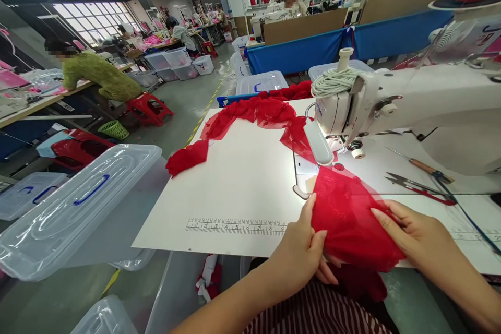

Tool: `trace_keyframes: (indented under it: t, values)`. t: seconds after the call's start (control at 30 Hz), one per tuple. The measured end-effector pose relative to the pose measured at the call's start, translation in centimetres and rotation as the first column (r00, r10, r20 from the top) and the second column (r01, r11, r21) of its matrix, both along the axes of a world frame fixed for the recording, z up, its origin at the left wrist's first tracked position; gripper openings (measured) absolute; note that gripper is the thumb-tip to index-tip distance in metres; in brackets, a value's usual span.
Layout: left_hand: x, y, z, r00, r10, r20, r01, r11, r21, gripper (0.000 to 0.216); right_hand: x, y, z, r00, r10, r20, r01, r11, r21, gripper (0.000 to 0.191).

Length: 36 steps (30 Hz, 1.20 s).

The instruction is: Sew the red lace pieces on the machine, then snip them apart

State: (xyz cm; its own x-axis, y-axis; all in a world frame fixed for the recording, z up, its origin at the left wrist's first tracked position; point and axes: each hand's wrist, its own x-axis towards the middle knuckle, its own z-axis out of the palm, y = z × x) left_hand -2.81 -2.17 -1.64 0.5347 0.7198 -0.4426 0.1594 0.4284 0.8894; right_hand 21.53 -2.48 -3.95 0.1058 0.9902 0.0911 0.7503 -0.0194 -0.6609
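A sheer red piece of fabric is stretched between my two hands at the table's front, just before the sewing machine. My left hand grips its left edge, thumb on top and some fingers underneath. At its right edge, my right hand pinches the cloth between thumb and fingers. The fabric's far end reaches toward the needle area, where the machine head hides part of it. More red fabric runs in a bunched string behind, along the table's far edge. A separate-looking red piece lies at the left edge.
Thread snips and a wooden-handled awl lie right of the fabric. A printed ruler marks the white tabletop. A lidded plastic bin stands at the left. Other people work at tables beyond.
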Motion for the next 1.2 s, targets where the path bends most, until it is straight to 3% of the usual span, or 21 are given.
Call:
trace_keyframes:
  t: [0.1, 0.17, 0.23, 0.27, 0.3, 0.43, 0.57, 0.77, 0.97, 1.13, 1.2]
  values:
    - [-0.6, 0.2, 1.5, 0.95, -0.148, -0.275, 0.211, 0.954, 0.215, 0.061, -0.5, -0.6, -0.4, 0.997, -0.026, 0.078, 0.023, 0.999, 0.042, 0.034]
    - [-0.5, 1.1, 2.8, 0.891, -0.073, -0.448, 0.293, 0.846, 0.446, 0.038, -0.9, -0.8, -0.3, 0.993, -0.038, 0.115, 0.026, 0.995, 0.101, 0.032]
    - [0.2, 2.4, 3.4, 0.887, 0.038, -0.46, 0.295, 0.72, 0.628, 0.018, -1.3, -0.9, -0.1, 0.989, -0.034, 0.144, 0.01, 0.986, 0.165, 0.031]
    - [0.7, 3.2, 3.4, 0.906, 0.052, -0.42, 0.269, 0.695, 0.666, 0.015, -1.6, -1.0, -0.1, 0.988, -0.022, 0.154, -0.008, 0.981, 0.192, 0.03]
    - [1.3, 4.0, 3.1, 0.929, 0.046, -0.368, 0.231, 0.702, 0.673, 0.014, -1.9, -1.2, -0.1, 0.987, 0.0, 0.161, -0.034, 0.976, 0.215, 0.029]
    - [3.5, 6.5, 0.9, 0.967, 0.088, -0.239, 0.056, 0.842, 0.537, 0.028, -3.3, -1.7, -0.4, 0.969, 0.102, 0.223, -0.157, 0.957, 0.246, 0.028]
    - [4.1, 7.1, -0.2, 0.958, 0.117, -0.262, 0.049, 0.833, 0.551, 0.025, -4.1, -1.9, -0.7, 0.93, 0.162, 0.331, -0.255, 0.931, 0.26, 0.031]
    - [4.0, 7.4, 0.2, 0.963, 0.067, -0.262, 0.077, 0.862, 0.501, 0.028, -5.0, -1.7, -0.7, 0.881, 0.19, 0.434, -0.332, 0.902, 0.278, 0.037]
    - [3.7, 7.5, 0.1, 0.982, 0.042, -0.185, 0.04, 0.908, 0.417, 0.033, -4.4, -1.4, 0.3, 0.952, 0.23, 0.2, -0.27, 0.941, 0.203, 0.028]
    - [3.4, 7.5, 0.1, 0.997, -0.004, -0.08, 0.026, 0.96, 0.278, 0.033, -3.8, 0.6, 1.5, 0.998, 0.029, 0.048, -0.036, 0.986, 0.165, 0.038]
    - [3.3, 7.6, 0.1, 0.999, -0.006, -0.053, 0.019, 0.967, 0.253, 0.034, -4.1, 1.6, 1.6, 1.0, -0.004, 0.024, 0.001, 0.992, 0.125, 0.042]
